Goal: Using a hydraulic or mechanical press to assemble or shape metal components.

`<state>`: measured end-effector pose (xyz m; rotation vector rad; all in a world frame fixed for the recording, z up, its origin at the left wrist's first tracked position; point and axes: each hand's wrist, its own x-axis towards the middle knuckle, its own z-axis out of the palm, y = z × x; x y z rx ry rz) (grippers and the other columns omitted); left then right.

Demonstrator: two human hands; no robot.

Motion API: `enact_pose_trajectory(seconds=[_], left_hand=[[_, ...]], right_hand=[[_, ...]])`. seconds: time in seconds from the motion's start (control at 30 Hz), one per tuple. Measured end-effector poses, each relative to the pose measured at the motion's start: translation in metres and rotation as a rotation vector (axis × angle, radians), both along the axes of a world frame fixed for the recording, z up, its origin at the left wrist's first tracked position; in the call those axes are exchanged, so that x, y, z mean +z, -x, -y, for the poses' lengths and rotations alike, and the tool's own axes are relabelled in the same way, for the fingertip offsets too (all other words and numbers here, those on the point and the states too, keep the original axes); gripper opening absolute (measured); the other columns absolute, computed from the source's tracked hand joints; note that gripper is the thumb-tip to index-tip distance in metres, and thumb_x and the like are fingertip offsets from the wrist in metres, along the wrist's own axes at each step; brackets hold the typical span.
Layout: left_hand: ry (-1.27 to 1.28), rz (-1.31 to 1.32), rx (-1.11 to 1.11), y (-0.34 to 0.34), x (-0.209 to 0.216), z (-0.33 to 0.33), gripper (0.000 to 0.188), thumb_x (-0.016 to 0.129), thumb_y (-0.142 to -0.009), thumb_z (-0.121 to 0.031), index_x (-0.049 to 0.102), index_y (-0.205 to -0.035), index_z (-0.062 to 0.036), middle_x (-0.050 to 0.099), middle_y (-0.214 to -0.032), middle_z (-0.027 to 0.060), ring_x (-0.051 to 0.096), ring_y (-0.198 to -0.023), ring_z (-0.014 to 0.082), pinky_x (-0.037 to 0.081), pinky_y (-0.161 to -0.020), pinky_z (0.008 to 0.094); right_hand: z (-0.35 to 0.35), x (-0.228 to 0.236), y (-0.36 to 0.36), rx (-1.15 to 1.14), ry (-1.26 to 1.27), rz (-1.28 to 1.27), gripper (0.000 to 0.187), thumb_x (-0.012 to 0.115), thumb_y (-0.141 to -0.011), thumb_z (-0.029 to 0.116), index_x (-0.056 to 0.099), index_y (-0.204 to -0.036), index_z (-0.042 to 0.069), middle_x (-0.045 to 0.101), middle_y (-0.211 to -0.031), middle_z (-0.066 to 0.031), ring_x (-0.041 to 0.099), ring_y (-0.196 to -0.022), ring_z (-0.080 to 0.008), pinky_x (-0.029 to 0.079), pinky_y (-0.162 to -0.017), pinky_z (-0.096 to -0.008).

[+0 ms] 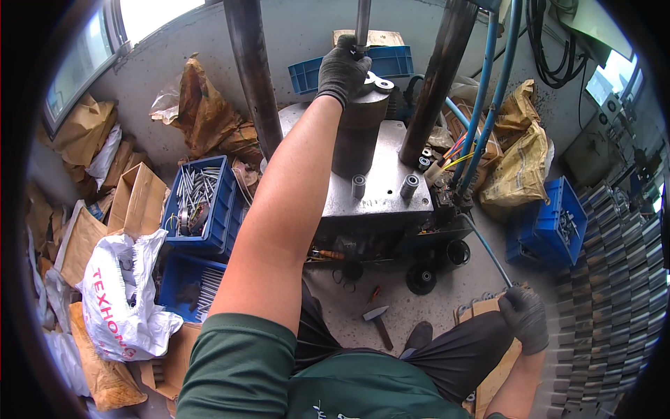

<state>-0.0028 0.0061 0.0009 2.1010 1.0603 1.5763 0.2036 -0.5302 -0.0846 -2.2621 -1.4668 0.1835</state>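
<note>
My left hand [342, 72], in a dark glove, is closed at the lower end of an upright metal rod [363, 22]; the piece in its fingers is mostly hidden. Just below, ring-shaped metal parts [383, 85] lie on top of a thick dark cylinder [359, 136], which stands on the machine's metal plate [324, 202]. Two short bushings [410, 185] stand near the plate's front edge. At the lower right my gloved right hand [523, 320] is wrapped round the end of a long thin lever [486, 248], which slants up to the machine.
Steel columns [252, 77] flank the cylinder; blue hoses [492, 98] hang at right. A hammer [377, 325] lies on the floor. Blue crates [199, 241] of metal pins and a white sack [125, 300] crowd the left. Stacked metal parts [607, 293] rise at right, beside another blue crate [548, 223].
</note>
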Motion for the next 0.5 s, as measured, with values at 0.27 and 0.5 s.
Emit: enact_pose_trajectory(seconds=[0.27, 0.5], left_hand=[[-0.008, 0.097, -0.108, 0.013, -0.002, -0.002, 0.024, 0.075, -0.087, -0.014, 0.065, -0.109, -0.0096, 0.075, -0.09, 0.011, 0.074, -0.077, 0.0255, 0.059, -0.076, 0.0387], [-0.067, 0.06, -0.035, -0.003, -0.014, -0.016, 0.028, 0.077, -0.084, -0.016, 0.063, -0.107, -0.0092, 0.075, -0.092, 0.0126, 0.074, -0.089, 0.0301, 0.057, -0.082, 0.0417]], right_hand=[[-0.019, 0.022, 0.002, 0.143, -0.015, 0.09, 0.018, 0.072, -0.083, 0.008, 0.072, -0.099, 0.001, 0.071, -0.091, -0.0206, 0.07, -0.085, -0.0385, 0.055, -0.077, -0.0431], [-0.122, 0.071, -0.077, 0.077, -0.714, 0.513, 0.015, 0.063, -0.096, -0.001, 0.067, -0.11, 0.001, 0.067, -0.098, -0.017, 0.068, -0.092, -0.0308, 0.053, -0.084, -0.0388]])
